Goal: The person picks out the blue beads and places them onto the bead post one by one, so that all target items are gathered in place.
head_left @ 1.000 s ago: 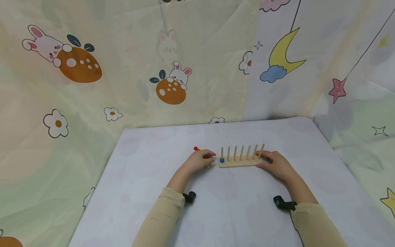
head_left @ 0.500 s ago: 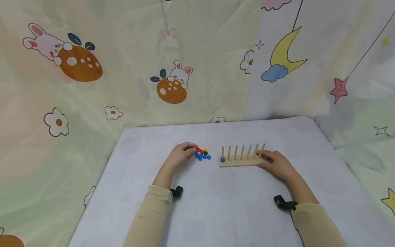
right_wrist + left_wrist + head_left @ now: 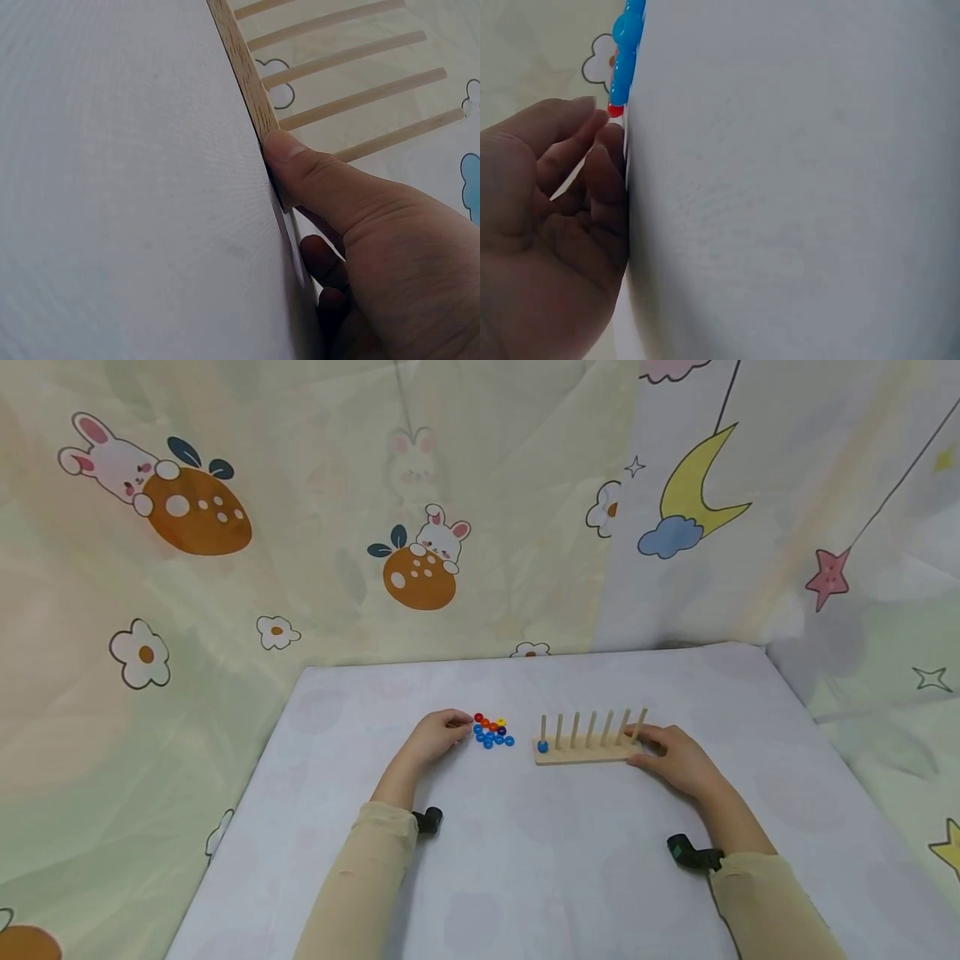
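Note:
A wooden peg board [image 3: 585, 757] with a row of several upright pegs stands on the table. One blue bead [image 3: 543, 747] sits on its leftmost peg. My right hand [image 3: 677, 762] grips the board's right end, the thumb [image 3: 289, 150] on the front edge and the other fingers behind, mostly hidden. Left of the board lies a small cluster of loose beads [image 3: 489, 737] in blue, red, orange, yellow and dark. My left hand [image 3: 435, 737] is at the cluster's left edge, its bent fingers near a red bead [image 3: 615, 111]; nothing shows between thumb and fingers.
A pale cloth covers the table [image 3: 540, 860]. Behind it hangs a printed curtain [image 3: 315, 527] with rabbits, flowers and a moon. A black wrist camera [image 3: 429, 821] is on the left wrist and another camera [image 3: 692, 853] on the right.
My left hand has moved left from beside the peg board to the left edge of the beads, uncovering them. The right hand keeps its grip on the board.

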Demonstrator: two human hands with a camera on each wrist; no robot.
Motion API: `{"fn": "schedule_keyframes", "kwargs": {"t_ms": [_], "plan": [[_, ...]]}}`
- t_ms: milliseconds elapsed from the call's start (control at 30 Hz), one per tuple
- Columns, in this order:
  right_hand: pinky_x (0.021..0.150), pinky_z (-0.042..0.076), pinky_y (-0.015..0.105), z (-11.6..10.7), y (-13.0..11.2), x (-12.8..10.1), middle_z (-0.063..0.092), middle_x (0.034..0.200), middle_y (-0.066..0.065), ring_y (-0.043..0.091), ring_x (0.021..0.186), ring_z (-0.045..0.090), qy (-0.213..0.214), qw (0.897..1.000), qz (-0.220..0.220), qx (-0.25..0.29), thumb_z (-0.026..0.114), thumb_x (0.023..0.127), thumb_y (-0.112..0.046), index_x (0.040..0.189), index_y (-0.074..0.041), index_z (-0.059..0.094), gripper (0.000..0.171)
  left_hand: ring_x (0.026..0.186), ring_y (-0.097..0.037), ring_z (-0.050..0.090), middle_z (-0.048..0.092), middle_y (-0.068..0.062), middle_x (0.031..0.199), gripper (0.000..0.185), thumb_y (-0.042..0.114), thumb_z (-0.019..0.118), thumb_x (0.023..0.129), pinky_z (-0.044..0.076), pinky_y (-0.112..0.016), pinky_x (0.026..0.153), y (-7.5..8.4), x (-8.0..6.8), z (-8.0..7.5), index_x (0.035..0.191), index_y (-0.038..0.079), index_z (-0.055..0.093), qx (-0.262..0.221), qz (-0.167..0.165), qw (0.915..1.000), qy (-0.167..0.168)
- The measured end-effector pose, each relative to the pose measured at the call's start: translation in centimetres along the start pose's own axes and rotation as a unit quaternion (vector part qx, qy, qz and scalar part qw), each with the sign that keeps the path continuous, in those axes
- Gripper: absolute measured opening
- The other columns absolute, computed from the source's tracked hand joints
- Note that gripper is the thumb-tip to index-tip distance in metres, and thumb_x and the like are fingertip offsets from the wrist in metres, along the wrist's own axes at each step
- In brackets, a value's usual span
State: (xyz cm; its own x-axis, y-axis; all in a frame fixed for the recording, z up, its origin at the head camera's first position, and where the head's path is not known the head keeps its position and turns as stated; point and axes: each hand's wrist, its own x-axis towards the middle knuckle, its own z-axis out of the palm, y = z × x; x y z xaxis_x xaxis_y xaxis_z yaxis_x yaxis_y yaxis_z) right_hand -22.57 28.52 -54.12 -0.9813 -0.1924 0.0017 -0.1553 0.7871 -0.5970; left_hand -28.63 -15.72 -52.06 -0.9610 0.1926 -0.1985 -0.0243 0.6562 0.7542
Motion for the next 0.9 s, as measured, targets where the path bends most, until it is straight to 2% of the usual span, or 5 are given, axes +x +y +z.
{"fn": "schedule_keyframes", "kwargs": {"t_ms": [100,233,500,900], "plan": [[0.101,0.036,0.065,0.03,0.03,0.05,0.056,0.137,0.02,0.041,0.123,0.049,0.0,1.0,-0.002,0.0,0.068,0.087,-0.054,0.137,-0.021,0.058,0.061,0.1,-0.02,0.057,0.066,0.001,0.116,0.023,0.033,0.064,0.096,0.051,-0.037,0.093,-0.08,0.35,0.22,0.117,0.025,0.069,0.026,0.0,0.9997,0.005],[0.1,0.036,0.065,0.08,0.07,0.05,0.056,0.137,0.02,0.04,0.123,0.049,0.0,1.0,-0.003,0.001,0.068,0.087,-0.055,0.137,-0.021,0.058,0.061,0.102,-0.022,0.056,0.066,0.0,0.108,0.022,0.03,0.066,0.095,0.049,-0.04,0.096,0.02,0.64,0.43,0.116,0.023,0.07,0.032,0.002,0.9995,0.006],[0.1,0.036,0.065,0.13,0.18,-0.07,0.055,0.138,0.019,0.041,0.125,0.048,0.002,1.0,0.001,0.014,0.069,0.086,-0.055,0.136,-0.024,0.059,0.06,0.096,-0.019,0.056,0.064,0.002,0.099,0.022,0.029,0.069,0.093,0.048,-0.037,0.09,0.11,1.05,0.78,0.113,0.021,0.071,0.062,0.027,0.9977,0.006],[0.101,0.036,0.065,0.06,0.06,-0.04,0.055,0.138,0.021,0.042,0.125,0.048,-0.003,1.0,0.006,0.007,0.068,0.087,-0.056,0.137,-0.022,0.058,0.062,0.095,-0.02,0.055,0.062,0.002,0.096,0.023,0.033,0.072,0.091,0.048,-0.036,0.087,0.13,1.11,1.05,0.111,0.023,0.071,0.083,0.034,0.9959,0.016]]}}
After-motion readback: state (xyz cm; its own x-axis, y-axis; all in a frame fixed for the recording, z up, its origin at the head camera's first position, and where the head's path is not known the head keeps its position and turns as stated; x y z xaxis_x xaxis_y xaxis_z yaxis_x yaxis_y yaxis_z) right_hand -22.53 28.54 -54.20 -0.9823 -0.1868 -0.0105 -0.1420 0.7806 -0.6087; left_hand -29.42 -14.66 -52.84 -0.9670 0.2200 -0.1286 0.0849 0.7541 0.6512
